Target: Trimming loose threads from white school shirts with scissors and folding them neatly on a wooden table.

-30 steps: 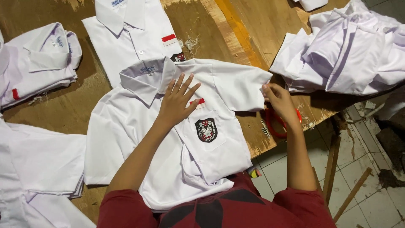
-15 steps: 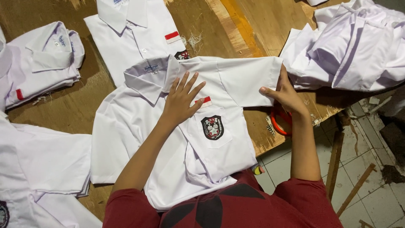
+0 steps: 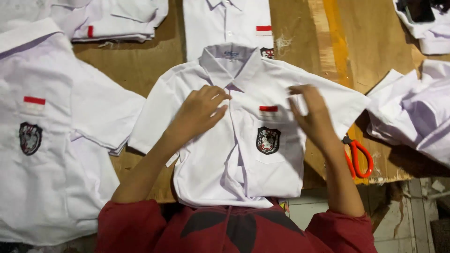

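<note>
A white short-sleeved shirt (image 3: 243, 159) lies face up on the wooden table (image 3: 140, 65), collar away from me, with a dark crest and a small red-and-white patch on its chest pocket. My left hand (image 3: 199, 112) rests flat on the shirt's front just below the collar, fingers spread. Over the pocket side, my right hand (image 3: 311, 115) presses the cloth near the red-and-white patch, fingers apart. Neither hand holds anything.
Red-handled scissors (image 3: 358, 157) lie at the table's near right edge. Another crested white shirt (image 3: 42, 154) is spread at the left, a folded one (image 3: 229, 23) beyond, more white shirts (image 3: 417, 112) piled at the right. A tiled floor (image 3: 422, 215) shows below the table edge.
My right hand left the right sleeve and came onto the shirt's chest. The shirt now lies straighter and centred before me; my left hand stays near the collar.
</note>
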